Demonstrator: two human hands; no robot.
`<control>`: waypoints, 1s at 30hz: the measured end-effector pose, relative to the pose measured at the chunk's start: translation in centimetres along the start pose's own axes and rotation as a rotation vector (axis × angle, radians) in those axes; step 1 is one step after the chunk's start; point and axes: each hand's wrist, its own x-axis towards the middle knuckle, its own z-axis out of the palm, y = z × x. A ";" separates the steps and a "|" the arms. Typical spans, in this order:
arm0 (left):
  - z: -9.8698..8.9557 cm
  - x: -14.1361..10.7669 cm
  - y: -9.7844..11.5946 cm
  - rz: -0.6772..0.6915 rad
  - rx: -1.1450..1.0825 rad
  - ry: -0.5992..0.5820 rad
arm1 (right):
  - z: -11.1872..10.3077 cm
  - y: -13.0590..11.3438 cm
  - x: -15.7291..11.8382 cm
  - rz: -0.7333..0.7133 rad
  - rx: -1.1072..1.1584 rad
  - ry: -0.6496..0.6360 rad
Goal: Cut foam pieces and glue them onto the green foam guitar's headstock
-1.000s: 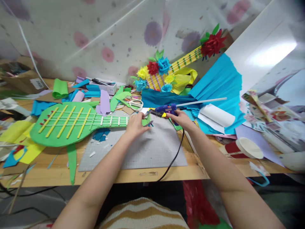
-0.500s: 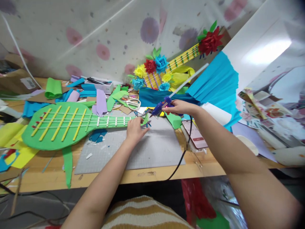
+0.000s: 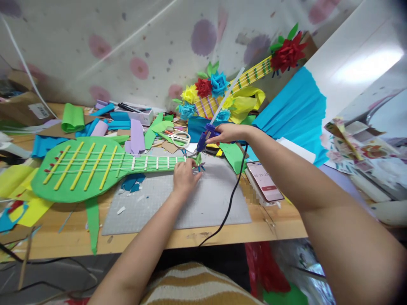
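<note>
A green paper guitar (image 3: 95, 169) with yellow bars and white strings lies flat, its neck pointing right over a grey cutting mat (image 3: 146, 212). At the neck's right end, my left hand (image 3: 185, 178) has its fingers closed on the neck, beside small dark blue pegs (image 3: 201, 167). My right hand (image 3: 227, 133) is wrapped round a blue glue gun (image 3: 203, 137) with a long white glue stick in its back. The gun's nozzle points down, close to the left fingertips and the end of the neck.
White scissors (image 3: 181, 140) and paper scraps lie behind the neck. A phone (image 3: 265, 181) is right of the mat, and the gun's black cord (image 3: 229, 207) crosses the mat. Behind stand a yellow guitar (image 3: 251, 76) with paper flowers and a pleated blue paper (image 3: 292, 110).
My right hand has moved left and turned the glue gun steeper, nozzle down, nearer the left fingers. The view has shifted slightly. My left hand stays at the neck's end.
</note>
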 end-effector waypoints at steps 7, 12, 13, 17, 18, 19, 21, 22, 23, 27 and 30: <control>0.5 0.1 -0.5 0.032 -0.026 0.019 | 0.3 0.5 1.8 -0.030 -0.042 -0.004; 0.7 0.2 -0.8 0.059 -0.060 0.029 | -0.1 -0.4 3.5 -0.067 -0.024 0.023; 0.7 0.2 -0.8 0.059 -0.064 0.031 | -0.2 -0.7 3.7 -0.079 -0.048 -0.008; 0.5 0.2 -0.8 0.080 -0.080 0.033 | 0.1 -1.2 5.1 -0.098 -0.039 0.038; 0.5 0.1 -0.8 0.088 -0.084 0.034 | 0.4 -1.2 5.6 -0.097 -0.002 0.109; 0.5 0.1 -0.8 0.095 -0.090 0.037 | 0.6 -1.0 6.2 -0.095 0.025 0.172; 0.5 0.2 -1.0 0.104 -0.105 0.044 | 1.2 -0.6 7.3 -0.106 0.054 0.250; 0.6 0.2 -1.1 0.106 -0.114 0.048 | 1.5 -0.4 7.8 -0.123 0.064 0.275; 0.7 0.2 -1.1 0.104 -0.122 0.053 | 1.9 -0.2 8.3 -0.137 0.073 0.295; 1.0 0.2 -1.3 0.099 -0.135 0.077 | 3.3 0.1 9.5 -0.060 0.178 0.490; 1.1 0.2 -1.2 0.113 -0.129 0.097 | 4.1 -0.2 10.1 -0.025 0.301 0.721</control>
